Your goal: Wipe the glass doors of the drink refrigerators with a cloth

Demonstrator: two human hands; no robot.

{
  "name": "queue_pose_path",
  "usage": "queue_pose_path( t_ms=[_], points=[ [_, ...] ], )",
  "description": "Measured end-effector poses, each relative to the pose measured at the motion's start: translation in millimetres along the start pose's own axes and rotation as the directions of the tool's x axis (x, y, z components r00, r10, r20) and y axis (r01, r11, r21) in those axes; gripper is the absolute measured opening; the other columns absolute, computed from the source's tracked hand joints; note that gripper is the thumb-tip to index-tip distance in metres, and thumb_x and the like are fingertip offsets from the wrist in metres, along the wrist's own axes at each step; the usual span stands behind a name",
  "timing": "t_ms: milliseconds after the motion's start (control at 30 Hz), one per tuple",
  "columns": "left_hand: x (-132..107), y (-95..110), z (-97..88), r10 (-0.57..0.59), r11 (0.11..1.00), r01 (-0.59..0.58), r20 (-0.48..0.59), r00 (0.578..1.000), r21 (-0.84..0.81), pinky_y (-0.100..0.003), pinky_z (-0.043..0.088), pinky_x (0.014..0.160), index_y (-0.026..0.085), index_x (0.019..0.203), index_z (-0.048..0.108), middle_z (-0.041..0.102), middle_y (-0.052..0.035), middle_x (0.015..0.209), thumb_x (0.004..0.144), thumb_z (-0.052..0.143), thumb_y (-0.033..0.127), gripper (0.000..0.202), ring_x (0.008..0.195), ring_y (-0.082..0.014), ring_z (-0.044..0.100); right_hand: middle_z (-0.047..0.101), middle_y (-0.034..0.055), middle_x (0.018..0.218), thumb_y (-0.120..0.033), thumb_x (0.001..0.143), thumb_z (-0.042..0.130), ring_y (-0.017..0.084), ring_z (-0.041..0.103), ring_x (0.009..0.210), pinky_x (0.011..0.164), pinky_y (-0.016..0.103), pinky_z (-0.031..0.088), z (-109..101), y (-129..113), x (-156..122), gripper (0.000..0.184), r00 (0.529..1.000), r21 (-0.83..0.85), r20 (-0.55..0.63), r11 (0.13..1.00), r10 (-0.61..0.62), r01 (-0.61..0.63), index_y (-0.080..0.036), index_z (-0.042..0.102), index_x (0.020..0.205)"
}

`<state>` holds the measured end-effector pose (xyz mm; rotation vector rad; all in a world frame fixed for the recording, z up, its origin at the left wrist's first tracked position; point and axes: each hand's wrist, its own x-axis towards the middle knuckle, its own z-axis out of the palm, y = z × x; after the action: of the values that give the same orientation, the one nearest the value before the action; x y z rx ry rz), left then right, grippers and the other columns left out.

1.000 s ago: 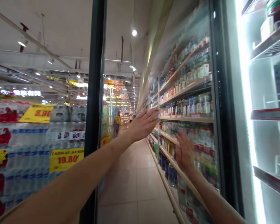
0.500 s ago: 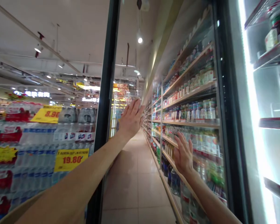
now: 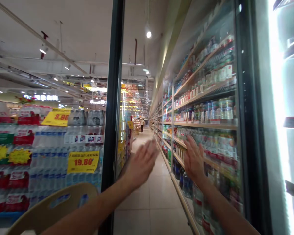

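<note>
A glass fridge door [image 3: 210, 49] with a black frame [image 3: 114, 98] stands in front of me. My right hand [image 3: 193, 160] lies flat against its glass, fingers spread and pointing up, holding nothing. To its left and a little lower, my left hand [image 3: 141, 164] is open with the fingers together, smeared by motion and empty; whether it touches the glass I cannot tell. Through the glass I see the aisle floor [image 3: 147, 195] and long shelves of bottles and jars [image 3: 205, 111].
The lit fridge interior [image 3: 289, 98] with wire shelves is at the far right. Stacked packs of bottled water with yellow price signs [image 3: 82, 161] fill the left. A beige plastic handle [image 3: 51, 204] curves up at the bottom left. A person stands far down the aisle [image 3: 142, 124].
My left hand has dropped from head height on the glass to beside and below my right hand. My right hand has stayed flat on the glass. The view has shifted slightly right.
</note>
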<state>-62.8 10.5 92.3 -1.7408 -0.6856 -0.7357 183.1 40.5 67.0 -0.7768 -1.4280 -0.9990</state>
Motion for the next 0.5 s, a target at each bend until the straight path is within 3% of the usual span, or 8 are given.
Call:
queue_pose_path(
  t_ms=[33, 67, 100, 133, 200, 267, 400, 500],
  points=[
    [-11.3, 7.7, 1.4, 0.219, 0.976, -0.217, 0.043, 0.975, -0.028, -0.037, 0.029, 0.109, 0.024, 0.135, 0.039, 0.03, -0.0054, 0.148, 0.087, 0.043, 0.021, 0.048, 0.138, -0.0193, 0.022, 0.046, 0.0109, 0.139, -0.016, 0.088, 0.038, 0.021, 0.035, 0.134, 0.111, 0.048, 0.019, 0.7, -0.4, -0.5, 0.05, 1.0, 0.003, 0.003, 1.0, -0.002, 0.002, -0.023, 0.035, 0.137],
    [-18.7, 12.0, 2.3, 0.34, 0.94, -0.337, 0.08, 0.937, -0.049, -0.034, 0.029, 0.11, 0.026, 0.134, 0.04, 0.029, -0.0031, 0.149, 0.087, 0.044, 0.022, 0.048, 0.138, -0.0174, 0.023, 0.046, 0.0106, 0.139, -0.016, 0.088, 0.038, 0.021, 0.036, 0.133, 0.111, 0.048, 0.019, 1.1, -0.4, -1.1, 0.05, 1.0, 0.004, 0.004, 1.0, -0.004, 0.004, -0.023, 0.035, 0.137],
    [-21.3, 12.4, 2.5, 0.38, 0.925, -0.376, 0.097, 0.92, -0.059, -0.033, 0.029, 0.11, 0.025, 0.134, 0.041, 0.029, -0.0021, 0.149, 0.086, 0.045, 0.023, 0.048, 0.137, -0.0174, 0.024, 0.045, 0.0104, 0.139, -0.016, 0.088, 0.038, 0.021, 0.036, 0.133, 0.111, 0.048, 0.019, 1.2, -0.1, -1.6, 0.05, 1.0, 0.005, 0.006, 1.0, -0.003, 0.003, -0.024, 0.034, 0.137],
    [-18.9, 9.3, 2.1, 0.344, 0.939, -0.341, 0.095, 0.934, -0.052, -0.034, 0.029, 0.11, 0.024, 0.133, 0.041, 0.03, -0.0027, 0.148, 0.086, 0.045, 0.022, 0.047, 0.138, -0.0182, 0.024, 0.045, 0.0102, 0.139, -0.016, 0.088, 0.038, 0.021, 0.036, 0.133, 0.112, 0.048, 0.019, 0.7, 0.2, -2.0, 0.051, 1.0, 0.006, 0.008, 1.0, 0.001, -0.001, -0.024, 0.034, 0.138],
    [-3.3, -3.0, 1.1, 0.072, 0.997, -0.072, 0.027, 0.997, -0.011, -0.039, 0.027, 0.111, 0.02, 0.135, 0.037, 0.031, -0.0073, 0.147, 0.087, 0.043, 0.02, 0.048, 0.139, -0.021, 0.02, 0.045, 0.0096, 0.14, -0.016, 0.088, 0.038, 0.021, 0.036, 0.133, 0.112, 0.049, 0.019, -1.5, -1.2, -1.9, 0.052, 1.0, 0.011, 0.005, 1.0, 0.015, -0.015, -0.025, 0.033, 0.138],
    [16.7, -13.1, 2.7, -0.157, 0.988, 0.157, -0.07, 0.985, -0.011, -0.044, 0.026, 0.11, 0.016, 0.139, 0.03, 0.033, -0.0122, 0.146, 0.089, 0.04, 0.019, 0.051, 0.14, -0.0224, 0.015, 0.043, 0.0089, 0.141, -0.015, 0.087, 0.038, 0.022, 0.036, 0.133, 0.111, 0.052, 0.019, -4.3, -8.6, 0.3, 0.054, 1.0, 0.054, -0.006, 0.999, 0.007, -0.006, -0.026, 0.031, 0.139],
    [39.9, -7.6, 13.1, -0.163, 0.983, 0.149, -0.138, 0.977, -0.104, -0.045, 0.028, 0.109, 0.011, 0.143, 0.012, 0.031, -0.017, 0.146, 0.089, 0.04, 0.024, 0.062, 0.14, -0.0239, 0.009, 0.037, 0.0069, 0.145, -0.011, 0.086, 0.035, 0.022, 0.033, 0.135, 0.109, 0.049, 0.029, -1.1, -44.8, 11.2, 0.059, 0.994, 0.31, -0.025, 0.945, -0.106, 0.109, -0.027, 0.026, 0.142],
    [42.6, -5.5, 11.3, -0.153, 0.976, 0.137, -0.08, 0.985, -0.17, -0.047, 0.024, 0.11, 0.008, 0.144, 0.003, 0.023, -0.0193, 0.148, 0.087, 0.042, 0.027, 0.072, 0.14, -0.0247, 0.009, 0.038, 0.0087, 0.144, -0.015, 0.087, 0.033, 0.018, 0.032, 0.135, 0.108, 0.042, 0.034, 12.1, -75.3, 19.9, 0.059, 0.993, 0.393, 0.038, 0.915, -0.112, 0.088, -0.022, 0.018, 0.144]
  ],
)
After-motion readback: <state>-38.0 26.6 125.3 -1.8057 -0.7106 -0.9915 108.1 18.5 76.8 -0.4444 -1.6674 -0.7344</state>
